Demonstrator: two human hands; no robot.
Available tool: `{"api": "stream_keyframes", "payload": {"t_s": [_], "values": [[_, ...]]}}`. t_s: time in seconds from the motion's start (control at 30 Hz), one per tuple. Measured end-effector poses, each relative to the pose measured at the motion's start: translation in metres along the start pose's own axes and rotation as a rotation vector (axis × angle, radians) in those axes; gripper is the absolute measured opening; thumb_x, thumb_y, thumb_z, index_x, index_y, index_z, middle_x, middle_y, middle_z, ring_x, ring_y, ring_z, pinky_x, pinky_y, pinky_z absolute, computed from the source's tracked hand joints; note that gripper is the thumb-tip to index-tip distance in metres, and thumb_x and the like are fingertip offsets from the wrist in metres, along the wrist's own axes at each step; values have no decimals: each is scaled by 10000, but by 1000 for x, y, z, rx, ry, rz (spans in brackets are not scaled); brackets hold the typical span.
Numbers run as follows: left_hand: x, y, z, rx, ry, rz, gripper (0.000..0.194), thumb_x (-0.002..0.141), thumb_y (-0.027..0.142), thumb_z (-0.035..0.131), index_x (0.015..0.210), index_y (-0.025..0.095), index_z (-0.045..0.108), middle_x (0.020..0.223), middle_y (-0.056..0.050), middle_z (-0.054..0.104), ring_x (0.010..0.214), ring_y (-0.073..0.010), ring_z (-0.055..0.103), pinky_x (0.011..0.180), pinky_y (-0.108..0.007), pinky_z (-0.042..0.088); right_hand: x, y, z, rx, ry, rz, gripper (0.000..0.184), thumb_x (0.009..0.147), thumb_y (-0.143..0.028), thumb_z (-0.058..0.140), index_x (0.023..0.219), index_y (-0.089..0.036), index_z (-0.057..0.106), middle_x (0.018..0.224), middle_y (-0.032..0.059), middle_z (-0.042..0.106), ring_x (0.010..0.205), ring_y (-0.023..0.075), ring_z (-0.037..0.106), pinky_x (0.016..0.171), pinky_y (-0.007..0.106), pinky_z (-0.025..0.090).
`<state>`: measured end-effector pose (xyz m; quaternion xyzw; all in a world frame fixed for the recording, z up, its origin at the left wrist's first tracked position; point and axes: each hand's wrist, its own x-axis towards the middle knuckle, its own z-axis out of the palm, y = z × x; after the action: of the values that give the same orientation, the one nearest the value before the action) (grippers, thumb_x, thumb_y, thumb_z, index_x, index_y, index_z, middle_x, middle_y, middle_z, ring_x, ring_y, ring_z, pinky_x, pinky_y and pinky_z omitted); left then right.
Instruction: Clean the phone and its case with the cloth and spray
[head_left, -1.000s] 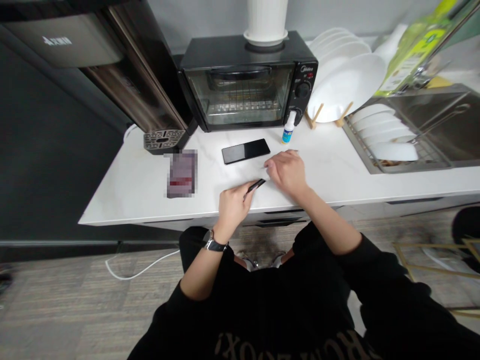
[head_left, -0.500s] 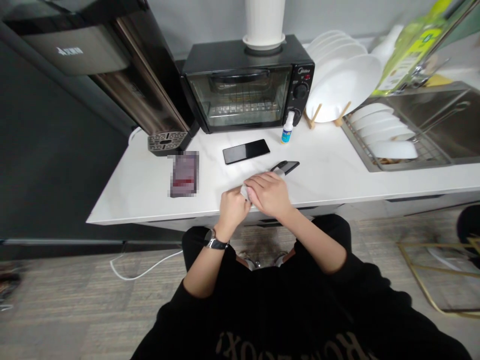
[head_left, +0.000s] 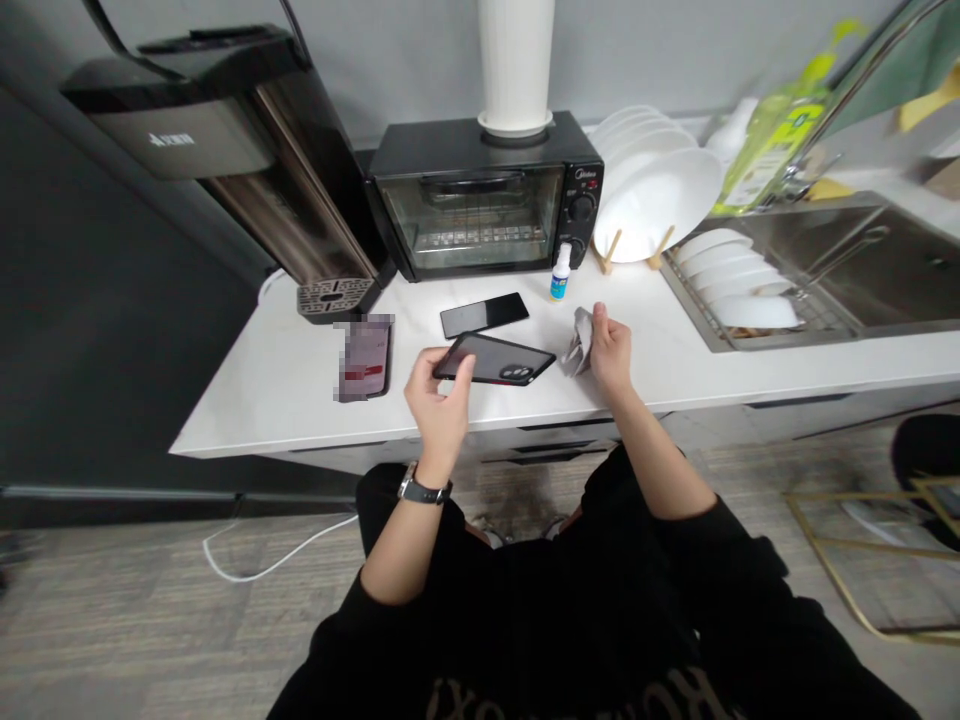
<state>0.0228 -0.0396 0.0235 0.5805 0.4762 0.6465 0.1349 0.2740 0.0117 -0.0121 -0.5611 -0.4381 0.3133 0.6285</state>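
Note:
In my left hand (head_left: 439,392) is a dark phone case (head_left: 491,360) with a smoky grey back and camera rings at its right end. My thumb lies on the near side and the fingers go behind it; the case is tilted above the counter. My right hand (head_left: 611,352) pinches a crumpled grey cloth (head_left: 579,342), thumb up, just right of the case and apart from it. Behind the case a black phone (head_left: 485,315) lies flat. A small white spray bottle (head_left: 559,275) with a blue label stands upright by the toaster oven.
A toaster oven (head_left: 480,215) carries a white pot (head_left: 517,65). At left stand a drink dispenser (head_left: 300,200) and a blurred-out phone (head_left: 367,358). White plates (head_left: 652,200) fill a rack beside the sink (head_left: 840,260). The white counter's front edge (head_left: 300,440) is close to my body.
My hands have parted. The left now holds the case up and tilted, with its back in sight. My right hand has moved right with the cloth. The view has shifted slightly.

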Motion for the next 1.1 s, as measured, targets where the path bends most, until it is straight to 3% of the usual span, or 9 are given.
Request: {"api": "stream_keyframes", "payload": {"t_s": [0.1, 0.23, 0.33, 0.47, 0.57, 0.7, 0.83, 0.93, 1.1], "values": [[12, 9, 11, -115, 22, 77, 176, 908, 328, 794, 920, 197, 677, 914, -11, 734, 891, -154, 706, 840, -265, 555, 1, 2, -2, 68, 69, 4, 725, 943, -838, 486, 614, -214, 653, 537, 10, 616, 464, 128, 547, 458, 270, 426], [14, 6, 28, -253, -354, 74, 130, 955, 306, 751, 1010, 208, 687, 1080, -65, 798, 1057, -203, 768, 921, -333, 605, -1, 1, -5, 218, 134, 4, 662, 951, -792, 530, 769, -187, 727, 686, 30, 733, 577, 134, 667, 572, 261, 526], [10, -2, 35, -161, -579, 197, 176, 1000, 243, 695, 1172, 237, 730, 1230, -78, 801, 1174, -213, 753, 1056, -394, 576, -6, -6, -5, 365, 190, 0, 637, 936, -782, 566, 795, -183, 726, 754, 43, 770, 656, 154, 726, 649, 280, 579], [9, -10, 34, 130, -647, 297, 388, 1046, 221, 611, 1428, 291, 634, 1450, -61, 702, 1453, -258, 580, 1268, -550, 386, -19, -26, 2, 385, 230, -78, 614, 967, -740, 563, 807, -182, 761, 768, 45, 783, 693, 171, 751, 673, 301, 595], [9, -15, 35, 287, -712, 360, 473, 1032, 231, 616, 1500, 274, 571, 1490, -81, 653, 1478, -285, 541, 1293, -569, 326, -34, -41, 14, 276, 158, -203, 591, 1038, -668, 498, 860, -200, 812, 819, 52, 804, 786, 199, 781, 790, 358, 627], [8, -20, 37, 363, -680, 371, 497, 957, 189, 635, 1453, 214, 599, 1429, -122, 654, 1331, -293, 620, 1210, -496, 446, -60, -43, 39, 42, -181, -397, 478, 1088, -574, 463, 1092, -273, 835, 1171, 71, 812, 1171, 241, 749, 1103, 466, 569], [7, -20, 37, 386, -656, 392, 526, 967, 174, 573, 1493, 200, 566, 1406, -133, 632, 1319, -295, 590, 1181, -493, 457, -91, -32, 63, -161, -237, -495, 548, 1126, -538, 320, 1635, -370, 432, 1780, 25, 298, 1630, 240, 332, 1333, 539, 317], [7, -16, 34, 367, -646, 389, 518, 1017, 245, 552, 1534, 233, 528, 1398, -111, 613, 1302, -277, 579, 1190, -475, 440, -114, -28, 74, -207, -182, -484, 705, 1128, -528, 309, 1717, -412, -62, 1827, -31, -142, 1701, 250, 2, 1368, 601, 149], [6, -12, 35, 418, -642, 372, 512, 961, 187, 562, 1471, 230, 533, 1416, -100, 606, 1350, -279, 557, 1282, -519, 333, -105, -22, 76, -147, -190, -370, 802, 1101, -620, 333, 1701, -404, -152, 1810, -32, -206, 1699, 259, -28, 1370, 596, 97]]}}
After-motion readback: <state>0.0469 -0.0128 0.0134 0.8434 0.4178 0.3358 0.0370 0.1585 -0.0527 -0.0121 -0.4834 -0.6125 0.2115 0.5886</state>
